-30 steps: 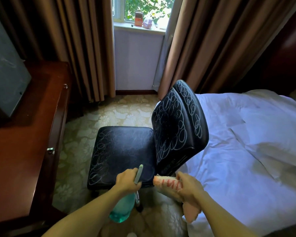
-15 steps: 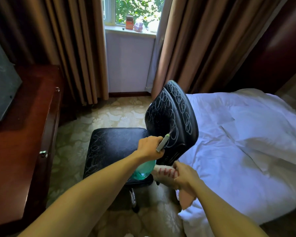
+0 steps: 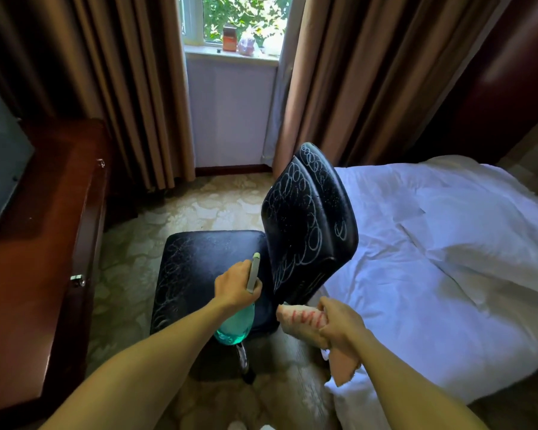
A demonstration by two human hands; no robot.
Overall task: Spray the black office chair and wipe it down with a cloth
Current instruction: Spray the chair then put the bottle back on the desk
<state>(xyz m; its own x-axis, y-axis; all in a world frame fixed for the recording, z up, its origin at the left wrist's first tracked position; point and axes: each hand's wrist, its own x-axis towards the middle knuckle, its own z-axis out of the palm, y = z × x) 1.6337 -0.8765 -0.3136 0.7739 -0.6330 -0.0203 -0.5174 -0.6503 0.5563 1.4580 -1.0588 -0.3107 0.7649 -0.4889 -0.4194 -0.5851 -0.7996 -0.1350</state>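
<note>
On carpet [image 3: 180, 212] beside bed [image 3: 432, 259], scribbled black chair [image 3: 205, 252], left hand [image 3: 235, 287] gripping spray bottle [image 3: 235, 327], right hand [image 3: 339, 324] clutching cloth [image 3: 298, 316]

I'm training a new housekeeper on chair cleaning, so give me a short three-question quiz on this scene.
1. True or false: the cloth lies on the seat of the chair.
2. Which hand holds the spray bottle? A) left B) right C) neither
3. Fill in: to the right of the chair stands a white ____.

Key
1. False: the right hand grips it, off the seat.
2. A: the left hand grips it over the seat.
3. bed
</note>
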